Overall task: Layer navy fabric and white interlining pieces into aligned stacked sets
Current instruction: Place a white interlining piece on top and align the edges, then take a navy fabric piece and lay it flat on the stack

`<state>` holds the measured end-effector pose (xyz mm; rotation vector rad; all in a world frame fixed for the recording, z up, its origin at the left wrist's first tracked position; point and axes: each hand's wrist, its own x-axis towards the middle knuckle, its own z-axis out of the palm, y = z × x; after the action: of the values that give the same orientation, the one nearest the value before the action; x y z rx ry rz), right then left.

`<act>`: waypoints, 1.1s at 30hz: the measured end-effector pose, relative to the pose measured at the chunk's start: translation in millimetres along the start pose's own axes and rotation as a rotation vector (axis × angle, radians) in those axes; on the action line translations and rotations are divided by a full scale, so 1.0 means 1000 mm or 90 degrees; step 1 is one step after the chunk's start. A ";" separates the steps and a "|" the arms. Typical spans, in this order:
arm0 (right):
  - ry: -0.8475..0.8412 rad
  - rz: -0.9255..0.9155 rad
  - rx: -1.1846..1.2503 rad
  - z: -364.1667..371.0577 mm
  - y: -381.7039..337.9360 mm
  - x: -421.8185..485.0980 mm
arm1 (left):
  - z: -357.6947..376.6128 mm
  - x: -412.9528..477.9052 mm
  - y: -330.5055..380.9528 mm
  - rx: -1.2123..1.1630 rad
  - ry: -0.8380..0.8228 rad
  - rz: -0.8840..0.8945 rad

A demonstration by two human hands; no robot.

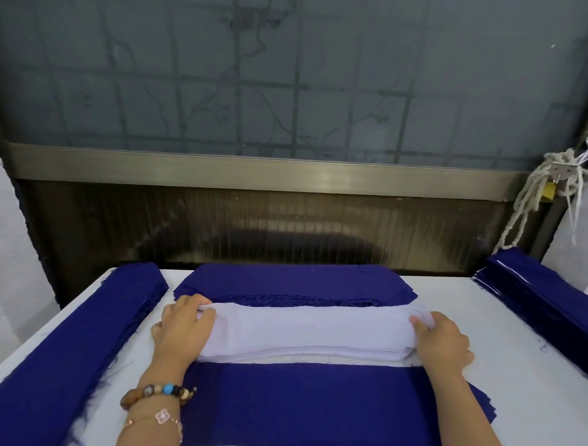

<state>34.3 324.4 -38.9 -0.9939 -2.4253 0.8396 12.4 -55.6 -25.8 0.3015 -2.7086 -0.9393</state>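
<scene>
White rectangular interlining stack (309,331): long axis left-to-right; left hand (183,329) and right hand (444,344) each curled, gripping one end; navy fabric stack (311,402) just nearer

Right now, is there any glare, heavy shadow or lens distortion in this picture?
Head view: soft, even light, only faint shadows by the left hand and right hand gripping the white interlining stack; head view: mild sheen on the metal bar, no harsh glare; head view: wide-angle bowing curves the bar and the table edges.
</scene>
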 end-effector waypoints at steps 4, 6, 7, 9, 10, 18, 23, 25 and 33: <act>0.002 -0.001 0.005 0.000 0.000 0.000 | -0.002 -0.001 -0.002 -0.001 0.045 0.007; 0.004 -0.003 0.004 -0.001 0.000 -0.001 | -0.003 -0.001 -0.002 0.001 0.072 0.019; 0.005 -0.003 0.001 -0.001 -0.001 -0.002 | -0.003 -0.001 -0.001 -0.007 0.090 0.032; 0.009 -0.005 0.000 -0.001 -0.001 -0.002 | -0.004 -0.001 0.001 -0.069 0.125 0.047; 0.009 -0.006 0.002 -0.001 -0.001 -0.002 | -0.005 -0.001 0.003 -0.114 0.141 0.044; 0.074 -0.067 0.138 0.000 -0.001 -0.004 | -0.003 -0.001 -0.001 -0.160 0.194 -0.029; 0.096 -0.090 0.220 -0.003 0.000 -0.005 | -0.006 -0.006 0.008 -0.172 0.209 -0.048; 0.079 -0.077 0.222 -0.006 0.002 -0.004 | -0.009 -0.009 0.010 -0.153 0.198 -0.053; -0.012 -0.127 0.122 -0.035 0.019 -0.014 | -0.039 -0.022 -0.003 -0.238 0.092 -0.084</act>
<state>72.4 338.8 -26.6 -0.6647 -2.3573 0.9901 45.8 -74.4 -2.4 0.4537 -2.3445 -1.3764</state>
